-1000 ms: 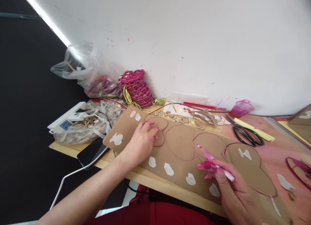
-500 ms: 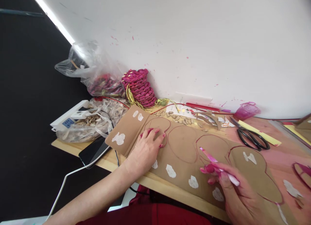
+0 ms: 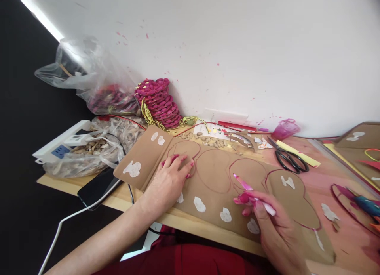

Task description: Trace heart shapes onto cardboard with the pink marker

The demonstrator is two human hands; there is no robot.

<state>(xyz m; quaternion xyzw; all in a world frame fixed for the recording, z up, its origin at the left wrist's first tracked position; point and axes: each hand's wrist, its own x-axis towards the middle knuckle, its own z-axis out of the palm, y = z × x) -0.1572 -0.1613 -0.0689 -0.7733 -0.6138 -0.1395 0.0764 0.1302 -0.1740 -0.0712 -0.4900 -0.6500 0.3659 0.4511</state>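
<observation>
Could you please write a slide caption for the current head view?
Left hand on outlined cardboard, right hand holding a pen, scissors lying beyond.

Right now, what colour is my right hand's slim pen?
The slim pen is white, with pink towards its tip, in the head view.

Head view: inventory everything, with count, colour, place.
Wall: 1, white, back
Table: 1, tan, pink, beneath
Cardboard sheet: 1, brown, centre
Pen: 1, pink, white, centre right
Scissors: 1 pair, black, beyond sheet
Paper strip: 1, yellow, beside scissors
Cup: 1, pink, by wall
Stick: 1, red, by wall
Nut-like pieces: many, tan, beyond sheet
Braided bundle: 1, magenta, by wall
Bags: 2, clear, left
Power strip: 1, white, left
Phone: 1, black, left
Cables: several, white and black, left
Unclear tool: 1, blue, right edge
Other cardboard: several, brown, right
Left hand: 1, pink-stained, on sheet
Right hand: 1, pink-stained, holding pen
</observation>
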